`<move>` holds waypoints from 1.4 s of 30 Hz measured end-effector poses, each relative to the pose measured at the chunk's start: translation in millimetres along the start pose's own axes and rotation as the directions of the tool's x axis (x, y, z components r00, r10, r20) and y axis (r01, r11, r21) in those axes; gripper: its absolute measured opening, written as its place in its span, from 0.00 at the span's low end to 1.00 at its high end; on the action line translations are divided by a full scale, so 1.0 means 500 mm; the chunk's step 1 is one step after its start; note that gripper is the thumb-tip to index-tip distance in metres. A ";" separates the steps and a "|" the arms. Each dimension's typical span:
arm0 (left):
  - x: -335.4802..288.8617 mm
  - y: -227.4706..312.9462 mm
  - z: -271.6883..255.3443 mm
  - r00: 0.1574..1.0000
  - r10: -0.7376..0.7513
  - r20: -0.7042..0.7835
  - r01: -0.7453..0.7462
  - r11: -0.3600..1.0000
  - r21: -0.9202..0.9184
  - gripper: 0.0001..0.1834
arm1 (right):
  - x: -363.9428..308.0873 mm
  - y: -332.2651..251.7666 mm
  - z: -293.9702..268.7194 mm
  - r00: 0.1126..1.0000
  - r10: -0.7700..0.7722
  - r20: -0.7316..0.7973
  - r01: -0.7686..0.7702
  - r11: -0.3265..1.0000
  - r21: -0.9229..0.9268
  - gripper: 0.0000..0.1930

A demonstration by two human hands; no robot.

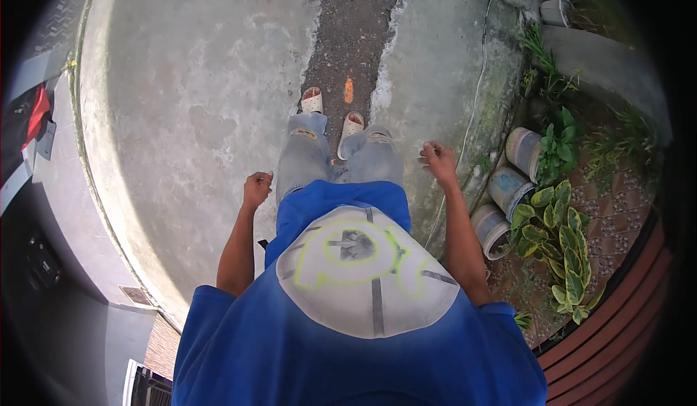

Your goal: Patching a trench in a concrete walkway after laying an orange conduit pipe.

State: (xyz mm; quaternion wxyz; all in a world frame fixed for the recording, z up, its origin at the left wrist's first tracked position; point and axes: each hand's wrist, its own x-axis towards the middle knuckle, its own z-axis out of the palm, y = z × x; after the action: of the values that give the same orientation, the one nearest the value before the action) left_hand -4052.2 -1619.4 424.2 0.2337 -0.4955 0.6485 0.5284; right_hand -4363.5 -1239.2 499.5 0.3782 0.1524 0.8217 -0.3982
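Blue shirt (348, 362) nearest, pale printed panel (374, 290) across its front. Left hand (258, 188) just beside the jeans (301, 163), fingers curled; palm turned away, so cannot tell how far closed or whether anything is held. Right hand (439, 163) out between jeans and pots, fingers half bent and apart, nothing visible in them. Jeans ahead of the shirt, legs' long axis running forward to pale sandals (312, 103), toes forward, left foot leading. Outdoors: grey concrete (196, 79) split by a dark gravelly strip (352, 47) bearing an orange mark (348, 90). Right: row of three pots (510, 188), mouths toward variegated plant (572, 268) and patterned tiles. Far left: red object (36, 116), unclear. Waist under shirt; rim black, cutting off the edges.
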 end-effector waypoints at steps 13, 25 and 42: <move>0.040 0.124 -0.079 0.972 -0.097 -0.213 0.040 0.966 -0.257 0.24 | 0.128 -0.156 -0.014 0.963 -0.100 0.251 0.140 0.979 -0.145 0.20; 0.061 0.194 -0.012 0.993 -0.114 -0.012 0.114 0.993 0.008 0.20 | 0.199 -0.174 -0.066 0.985 -0.025 0.169 0.057 0.982 -0.183 0.17; 0.537 0.769 -0.229 0.919 0.366 -0.146 -0.374 0.927 -0.031 0.24 | 0.126 -0.128 -0.072 0.973 0.162 0.166 -0.089 0.922 -0.377 0.18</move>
State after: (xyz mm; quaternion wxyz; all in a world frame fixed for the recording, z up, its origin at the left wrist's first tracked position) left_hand -4476.5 -1849.7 414.5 0.0699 -0.4057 0.7293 0.5465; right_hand -4458.8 -1255.7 501.5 0.5029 0.0922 0.8293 -0.2256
